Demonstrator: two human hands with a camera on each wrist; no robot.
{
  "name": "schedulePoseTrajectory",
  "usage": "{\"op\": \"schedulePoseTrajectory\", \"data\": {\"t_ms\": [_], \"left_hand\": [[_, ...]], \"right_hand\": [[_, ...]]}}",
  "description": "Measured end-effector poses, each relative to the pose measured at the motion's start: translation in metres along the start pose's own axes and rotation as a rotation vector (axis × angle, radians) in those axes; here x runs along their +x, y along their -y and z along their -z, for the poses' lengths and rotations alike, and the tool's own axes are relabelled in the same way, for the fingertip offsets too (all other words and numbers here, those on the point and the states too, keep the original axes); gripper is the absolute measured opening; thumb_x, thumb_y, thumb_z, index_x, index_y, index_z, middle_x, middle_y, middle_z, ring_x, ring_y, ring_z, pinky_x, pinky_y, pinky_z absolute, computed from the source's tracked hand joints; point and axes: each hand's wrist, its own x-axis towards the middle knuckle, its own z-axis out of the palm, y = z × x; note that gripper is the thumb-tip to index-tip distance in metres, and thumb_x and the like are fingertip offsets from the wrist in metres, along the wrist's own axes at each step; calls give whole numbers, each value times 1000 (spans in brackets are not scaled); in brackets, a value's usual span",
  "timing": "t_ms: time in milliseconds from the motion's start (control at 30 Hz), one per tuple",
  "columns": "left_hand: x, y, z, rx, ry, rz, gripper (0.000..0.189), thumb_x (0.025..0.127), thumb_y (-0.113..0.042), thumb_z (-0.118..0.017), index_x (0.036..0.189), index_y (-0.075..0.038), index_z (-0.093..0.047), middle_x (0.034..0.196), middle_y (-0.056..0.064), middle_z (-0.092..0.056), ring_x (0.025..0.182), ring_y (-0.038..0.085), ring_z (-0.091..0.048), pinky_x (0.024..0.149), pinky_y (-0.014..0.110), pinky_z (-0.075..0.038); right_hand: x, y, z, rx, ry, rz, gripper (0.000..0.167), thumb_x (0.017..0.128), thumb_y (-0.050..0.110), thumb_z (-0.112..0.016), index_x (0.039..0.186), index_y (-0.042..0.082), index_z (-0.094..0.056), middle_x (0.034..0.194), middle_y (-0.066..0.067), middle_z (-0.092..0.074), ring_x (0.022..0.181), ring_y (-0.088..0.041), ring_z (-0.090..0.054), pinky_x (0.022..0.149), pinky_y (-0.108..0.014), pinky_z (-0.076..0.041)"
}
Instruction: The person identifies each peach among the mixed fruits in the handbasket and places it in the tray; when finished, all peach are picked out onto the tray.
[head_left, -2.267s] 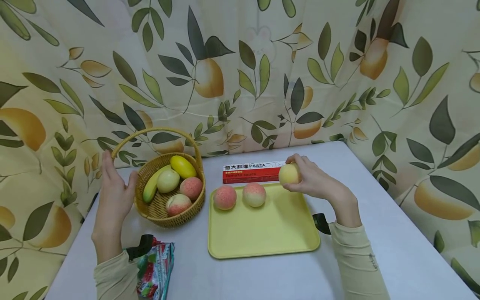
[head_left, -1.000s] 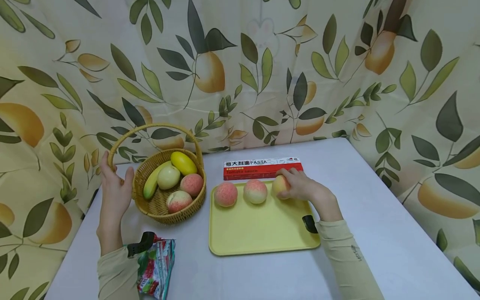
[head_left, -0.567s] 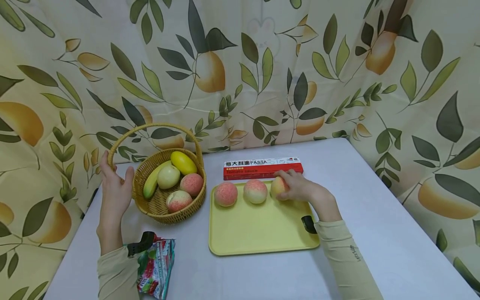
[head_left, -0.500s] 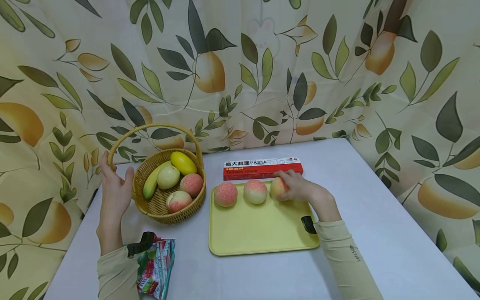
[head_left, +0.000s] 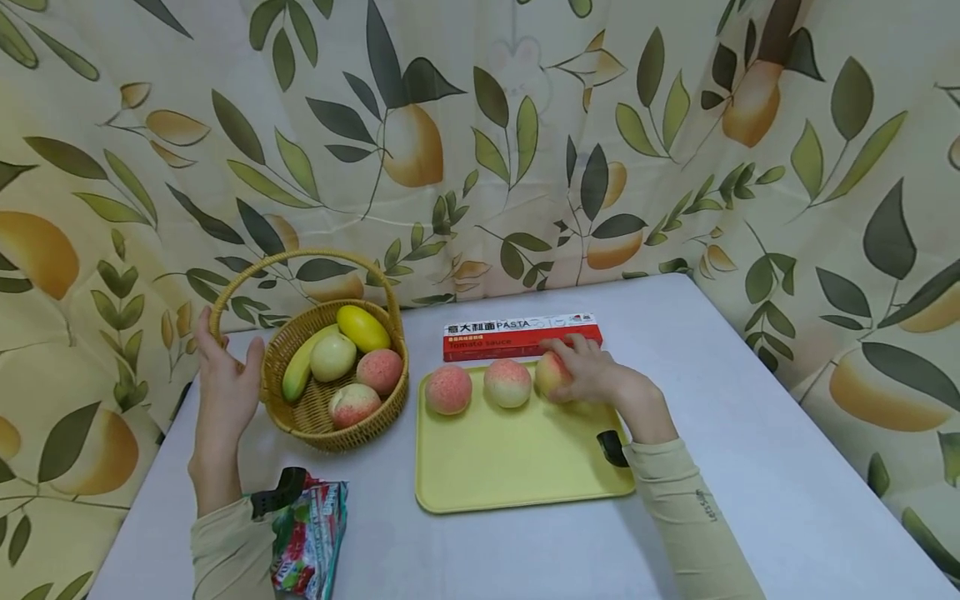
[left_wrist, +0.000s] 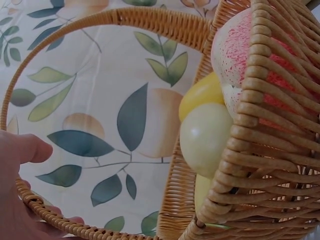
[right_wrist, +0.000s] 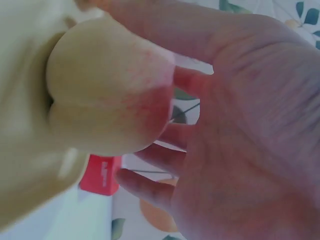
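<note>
My right hand (head_left: 596,375) holds a yellow-and-pink peach (head_left: 551,377) at the back right of the yellow tray (head_left: 517,475), thumb and fingers around its sides. In the right wrist view this peach (right_wrist: 112,90) sits against the tray surface. Two more peaches stand to its left, a pink one (head_left: 448,390) and a paler one (head_left: 507,384). My left hand (head_left: 225,392) rests against the handle (head_left: 300,255) of the wicker basket (head_left: 337,437), thumb spread away. Inside the basket lie a banana (head_left: 300,367), a pale green round fruit (head_left: 333,357), a yellow oval fruit (head_left: 363,328) and two peaches (head_left: 355,406).
Behind the tray lies a red-and-white pasta box (head_left: 517,340). A shiny printed packet (head_left: 311,537) is at the front left, partly under the left forearm. A fruit-patterned curtain (head_left: 480,167) hangs behind the white table (head_left: 750,467).
My right hand has brought the peach down and left from above the tray's back right corner onto the tray, beside the other two. The left hand stays at the basket handle.
</note>
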Motion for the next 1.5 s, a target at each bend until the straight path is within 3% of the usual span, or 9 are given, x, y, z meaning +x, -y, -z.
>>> {"op": "schedulePoseTrajectory", "data": {"t_ms": [133,233,367,467,667,800,1000,1167,1500], "left_hand": [[-1,1,1,4,3,14,79,108,-36,-44,164,-26,11,170,29,-7,152,50,-27,104,69,-38],[-1,0,2,9,4,20,79,108,-37,-43,164,-27,12,170,29,-8,152,49,-28,102,67,-38],[0,-1,2,5,7,23,79,108,-37,-43,164,-27,12,171,26,-6,154,48,-24,105,70,-37],[1,-1,2,2,10,25,79,108,-36,-43,164,-27,12,170,27,-6,155,48,-24,108,72,-35],[4,1,3,-11,-14,18,81,107,-36,-44,164,-26,14,171,26,-5,156,48,-21,114,74,-30],[5,2,1,-37,-8,2,84,107,-35,-46,164,-24,15,172,23,-1,155,50,-21,116,74,-27],[2,0,1,-27,-4,-1,84,107,-34,-47,164,-25,15,174,12,4,155,50,-21,114,74,-31],[1,-1,-1,-26,-6,13,84,107,-37,-46,164,-25,14,174,11,5,155,48,-21,115,74,-30],[2,-2,1,2,-9,25,84,107,-39,-46,164,-26,15,174,13,4,155,48,-22,115,74,-29]], "right_hand": [[-6,11,0,-50,-77,34,85,87,30,-78,158,13,-34,164,-31,-16,152,-55,-15,120,-75,-19],[-7,32,-3,-128,-149,100,90,85,31,-81,159,13,-33,167,-30,-15,155,-53,-13,122,-72,-19],[0,79,-11,-201,-158,234,88,89,35,-79,161,19,-32,169,-23,-18,159,-45,-13,126,-65,-20],[10,119,-23,-238,-156,364,76,97,36,-69,161,23,-31,168,-18,-26,158,-37,-22,128,-57,-24],[50,205,-51,-350,-187,585,62,105,41,-56,160,26,-33,164,-13,-36,153,-29,-36,125,-45,-35],[84,247,-63,-413,-134,566,54,107,49,-47,158,35,-37,169,-8,-29,156,-28,-30,126,-46,-34],[116,282,-75,-502,17,460,58,104,58,-45,159,44,-31,171,3,-26,158,-23,-25,126,-46,-33],[122,287,-87,-604,61,427,61,101,59,-51,158,45,-33,167,8,-29,154,-19,-22,121,-39,-39],[112,291,-93,-743,29,414,47,103,50,-55,149,43,-49,153,6,-44,135,-14,-38,108,-29,-43]]}}
